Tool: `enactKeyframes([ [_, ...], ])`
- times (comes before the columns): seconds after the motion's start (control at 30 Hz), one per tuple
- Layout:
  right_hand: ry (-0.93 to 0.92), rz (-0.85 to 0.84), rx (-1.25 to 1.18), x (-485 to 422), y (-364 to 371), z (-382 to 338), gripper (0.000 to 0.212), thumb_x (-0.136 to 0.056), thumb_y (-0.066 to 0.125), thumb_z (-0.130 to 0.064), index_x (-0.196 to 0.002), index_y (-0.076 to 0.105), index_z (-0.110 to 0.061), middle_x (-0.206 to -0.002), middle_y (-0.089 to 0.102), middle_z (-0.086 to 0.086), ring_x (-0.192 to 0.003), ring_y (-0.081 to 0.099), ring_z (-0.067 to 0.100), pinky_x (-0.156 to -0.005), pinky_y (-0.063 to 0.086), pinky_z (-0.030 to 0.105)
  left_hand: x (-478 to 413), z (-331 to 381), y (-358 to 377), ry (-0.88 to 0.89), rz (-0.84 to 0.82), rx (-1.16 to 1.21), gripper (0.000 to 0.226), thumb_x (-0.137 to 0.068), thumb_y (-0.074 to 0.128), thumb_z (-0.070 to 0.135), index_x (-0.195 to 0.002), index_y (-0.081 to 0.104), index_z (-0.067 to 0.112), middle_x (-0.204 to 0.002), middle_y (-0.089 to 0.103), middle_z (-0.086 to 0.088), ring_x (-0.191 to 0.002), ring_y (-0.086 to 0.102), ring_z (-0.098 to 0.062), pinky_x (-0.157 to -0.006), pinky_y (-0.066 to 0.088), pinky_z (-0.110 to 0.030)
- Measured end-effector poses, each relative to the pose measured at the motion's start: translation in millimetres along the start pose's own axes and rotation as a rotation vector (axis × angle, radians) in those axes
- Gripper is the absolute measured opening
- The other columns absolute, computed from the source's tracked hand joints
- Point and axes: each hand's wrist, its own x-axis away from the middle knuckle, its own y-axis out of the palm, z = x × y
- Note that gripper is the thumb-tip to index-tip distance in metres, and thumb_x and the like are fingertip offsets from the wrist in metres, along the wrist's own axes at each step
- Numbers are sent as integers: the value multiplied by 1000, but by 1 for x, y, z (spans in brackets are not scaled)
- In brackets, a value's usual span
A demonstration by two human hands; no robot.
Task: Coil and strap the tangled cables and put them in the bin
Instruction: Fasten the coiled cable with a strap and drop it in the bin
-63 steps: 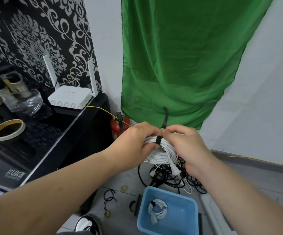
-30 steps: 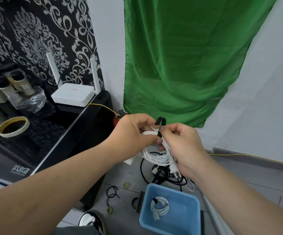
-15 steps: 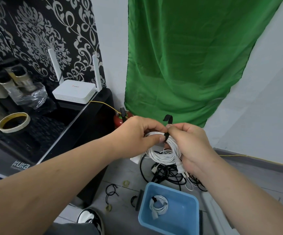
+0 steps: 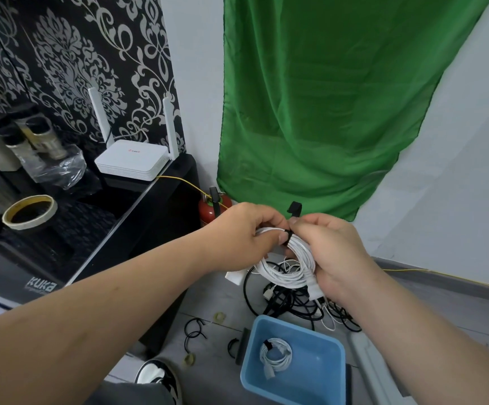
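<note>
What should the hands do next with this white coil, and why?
Probably close the black strap by folding its tail down and pressing it: it circles the white coil, but the tail sticks up free above the fingers. The left hand and right hand both grip the coil.

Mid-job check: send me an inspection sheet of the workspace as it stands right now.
Surface: grey floor, cables lying on it.
Job's things: white coil held up, black strap round it, tail sticking up; blue bin holds one strapped coil.
Clutter: black loops on the floor left of the bin; tape roll on the black counter.
Grippers: left hand grips the white coil; right hand holds its other side, thumb at the strap.
Cables: black tangle on the floor beyond the bin, not yet coiled; yellow cable at the router.
Surroundings: green cloth, patterned wall, red extinguisher.
</note>
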Motion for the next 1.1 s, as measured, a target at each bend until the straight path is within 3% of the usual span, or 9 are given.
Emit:
enactKeyframes([
  [0.07, -82, -13, 68, 0, -1, 1, 26, -89, 74, -5, -66, 72, -18, -69, 70, 12, -67, 63, 27, -81, 59, 54, 0, 1, 0, -25, 46, 45, 6, -96, 67, 20, -97, 73, 21, -77, 74, -3, -70, 72, -21, -65, 60, -32],
  [0.2, -196, -38, 158, 0, -1, 2, 18, -88, 74, -4, -75, 75, -17, -82, 75, 18, -73, 66, 25, -84, 59, 54, -1, 0, 2, -101, 124, 163, 5, -92, 73, 18, -88, 73, 16, -73, 74, -9, -65, 70, -29, -59, 59, -40],
  [0.33, -284, -120, 225, 1, -4, -3, 24, -89, 72, 0, -77, 76, -20, -84, 75, 18, -74, 68, 22, -76, 58, 40, 0, -1, 0, -158, 157, 293, 2, -90, 76, 13, -89, 75, 10, -74, 76, -9, -64, 68, -19, -62, 56, -33],
  [0.43, -344, -221, 333, 1, -10, -6, 26, -90, 68, 3, -82, 77, -20, -83, 76, 10, -79, 71, 22, -84, 59, 43, 2, -3, -2, -199, 158, 363, 2, -89, 77, 10, -90, 77, 8, -78, 76, -15, -66, 67, -21, -62, 53, -31],
  [0.57, -298, -305, 372, 0, -15, -11, 34, -90, 59, 4, -86, 81, -21, -89, 77, 15, -86, 70, 26, -85, 54, 41, 6, -2, -3, -228, 172, 440, 5, -92, 72, 3, -91, 76, 0, -71, 75, -10, -55, 64, -9, -49, 48, -19],
  [0.63, -315, -318, 353, 1, -14, -11, 25, -91, 64, -4, -88, 82, -20, -91, 78, 13, -94, 73, 30, -91, 55, 44, 8, -1, -4, -242, 169, 477, 7, -93, 70, 1, -92, 76, -2, -70, 74, -10, -52, 63, -8, -46, 46, -16],
  [0.8, -330, -320, 329, 0, -14, -9, 5, -83, 82, -9, -80, 81, -14, -84, 79, 12, -81, 74, 25, -87, 59, 45, 10, 0, -5, -251, 155, 445, 6, -91, 72, 3, -91, 77, 1, -75, 75, -15, -57, 62, -13, -46, 46, -19],
  [0.93, -293, -348, 354, -2, -17, -8, 10, -74, 88, -12, -81, 80, -11, -86, 78, 15, -92, 74, 43, -91, 57, 54, 10, 0, -3, -234, 130, 345, 6, -89, 75, 7, -85, 79, 10, -74, 77, -8, -60, 64, -11, -49, 46, -18],
  [1.1, -255, -387, 343, -2, -18, -6, 16, -74, 85, 3, -86, 76, -3, -90, 78, 17, -94, 73, 44, -94, 58, 53, 11, 2, -1, -233, 129, 276, 8, -88, 76, 10, -82, 80, 14, -75, 77, -4, -63, 66, -12, -54, 49, -20],
])
